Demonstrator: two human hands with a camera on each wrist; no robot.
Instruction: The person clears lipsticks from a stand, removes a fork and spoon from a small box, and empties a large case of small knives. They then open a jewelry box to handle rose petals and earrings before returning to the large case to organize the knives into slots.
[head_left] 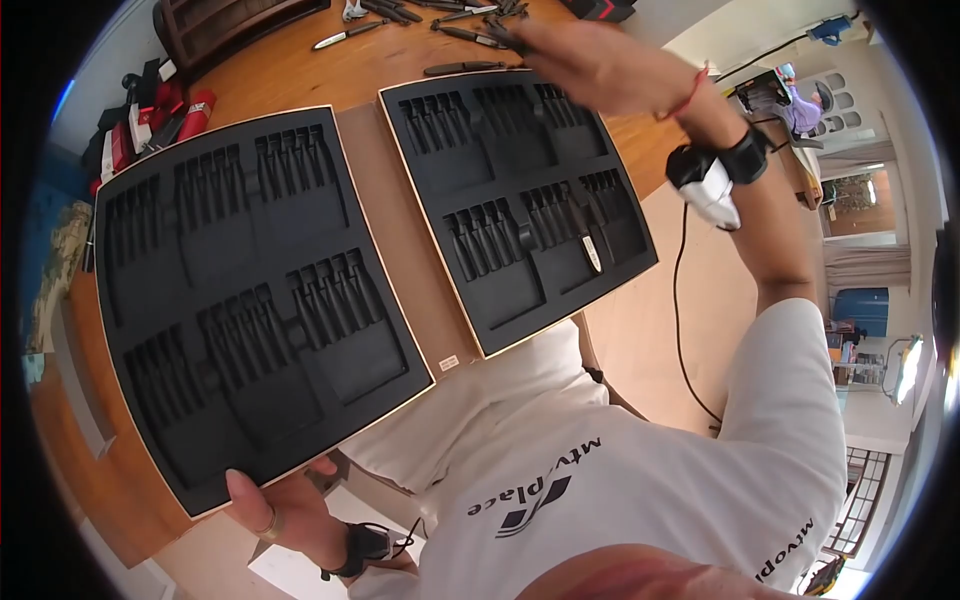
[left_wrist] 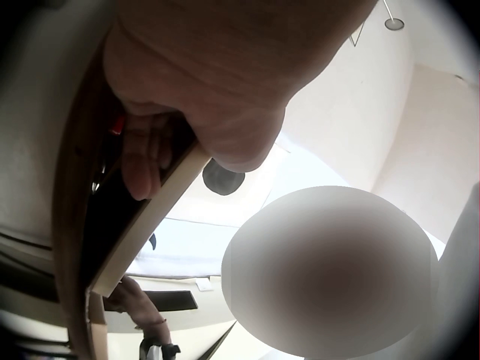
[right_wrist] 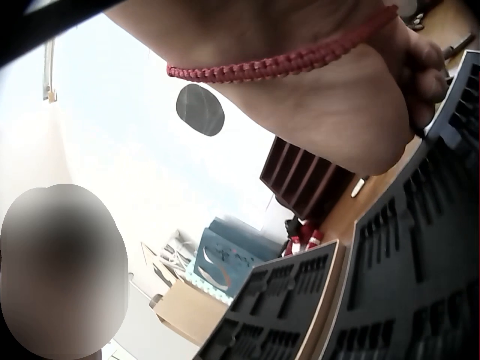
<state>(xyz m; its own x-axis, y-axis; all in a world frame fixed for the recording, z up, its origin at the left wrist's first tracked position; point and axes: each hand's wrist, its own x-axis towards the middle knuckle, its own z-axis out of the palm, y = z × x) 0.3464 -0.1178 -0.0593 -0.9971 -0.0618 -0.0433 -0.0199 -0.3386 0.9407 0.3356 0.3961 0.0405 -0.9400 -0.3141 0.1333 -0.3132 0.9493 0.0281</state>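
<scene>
A wide two-panel case lies open, with black moulded slots in its left panel (head_left: 300, 245) and right panel (head_left: 500, 255). One dark-handled piece with a pale blade (head_left: 592, 253) sits in a slot of the right panel. My left hand (head_left: 290, 515) grips the near left corner of the case, thumb and fingers on either side of the rim (left_wrist: 154, 221). Over the table beyond the right panel, my right hand (head_left: 600, 70) reaches to a pile of dark-handled pieces (head_left: 470, 35). Its fingers (right_wrist: 427, 86) are curled, and I cannot tell whether they hold a piece.
A pale-bladed piece (head_left: 345, 37) lies apart on the wooden table (head_left: 270, 80). A brown slatted rack (head_left: 225, 35) stands at the back left, with red packages (head_left: 198, 115) beside it. A black cable (head_left: 680, 290) hangs at the right.
</scene>
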